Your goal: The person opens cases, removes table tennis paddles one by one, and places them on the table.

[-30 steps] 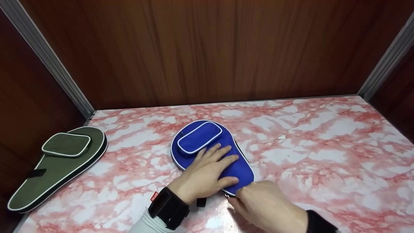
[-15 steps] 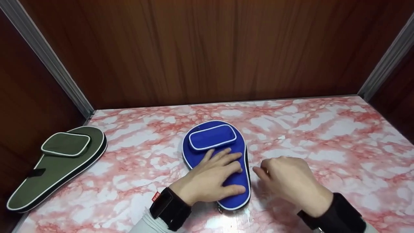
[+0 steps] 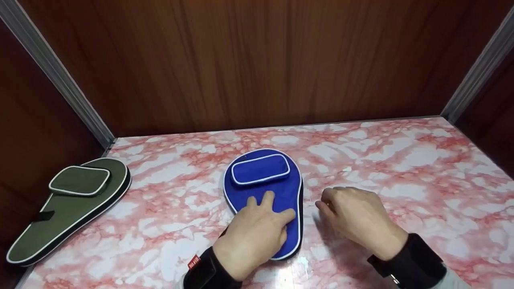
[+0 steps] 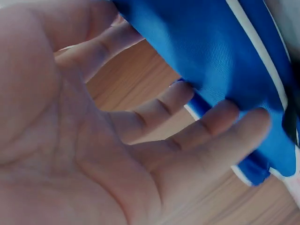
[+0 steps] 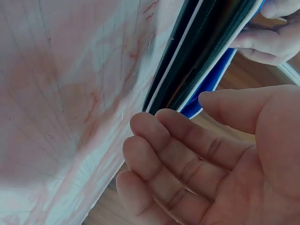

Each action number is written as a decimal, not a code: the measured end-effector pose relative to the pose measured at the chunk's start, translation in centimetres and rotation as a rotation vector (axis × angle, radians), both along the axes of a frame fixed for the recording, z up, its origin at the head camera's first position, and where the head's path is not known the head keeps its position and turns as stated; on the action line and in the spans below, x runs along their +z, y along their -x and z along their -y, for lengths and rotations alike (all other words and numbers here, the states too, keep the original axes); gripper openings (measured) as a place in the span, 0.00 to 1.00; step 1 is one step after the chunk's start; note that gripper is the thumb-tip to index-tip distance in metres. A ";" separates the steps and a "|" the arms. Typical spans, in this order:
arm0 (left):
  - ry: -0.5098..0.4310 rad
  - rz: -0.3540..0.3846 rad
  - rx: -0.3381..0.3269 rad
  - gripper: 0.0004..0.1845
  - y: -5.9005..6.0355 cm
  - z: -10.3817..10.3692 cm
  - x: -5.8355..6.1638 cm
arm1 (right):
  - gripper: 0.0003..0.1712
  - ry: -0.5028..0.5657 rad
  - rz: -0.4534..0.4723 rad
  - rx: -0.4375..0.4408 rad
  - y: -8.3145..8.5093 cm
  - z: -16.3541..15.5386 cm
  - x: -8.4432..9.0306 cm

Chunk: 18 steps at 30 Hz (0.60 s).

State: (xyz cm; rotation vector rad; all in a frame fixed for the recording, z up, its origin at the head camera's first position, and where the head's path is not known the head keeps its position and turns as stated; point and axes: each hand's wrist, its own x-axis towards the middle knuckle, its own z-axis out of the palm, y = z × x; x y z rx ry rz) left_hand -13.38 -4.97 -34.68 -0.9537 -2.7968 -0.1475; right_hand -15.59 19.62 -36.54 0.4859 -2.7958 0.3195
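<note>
Meanwhile, a left hand (image 3: 253, 233) pressed flat on a blue paddle case (image 3: 263, 188), fingers slightly spread.
Beside its edge, the right hand (image 3: 355, 216) hovered, fingers loosely curled, holding nothing.

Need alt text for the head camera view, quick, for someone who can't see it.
A left hand presses flat on a blue paddle case lying on a pink marbled table, while the right hand hovers loosely curled beside it. A green paddle case lies at far left.

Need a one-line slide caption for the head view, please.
Left hand rests flat on a blue paddle case on the marble-pattern table; right hand beside it, empty.
</note>
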 end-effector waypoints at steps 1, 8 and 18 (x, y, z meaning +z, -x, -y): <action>-0.009 0.011 -0.007 0.13 0.0 0.0 0.0 | 0.18 -0.001 -0.005 0.003 0.0 0.0 0.0; -0.096 0.026 0.006 0.20 1.0 -0.6 -1.2 | 0.11 -0.019 -0.069 0.054 0.3 0.1 -0.5; 0.170 -0.198 0.370 0.43 1.2 -5.2 -2.6 | 0.12 -0.014 -0.072 0.034 0.4 -0.3 -1.1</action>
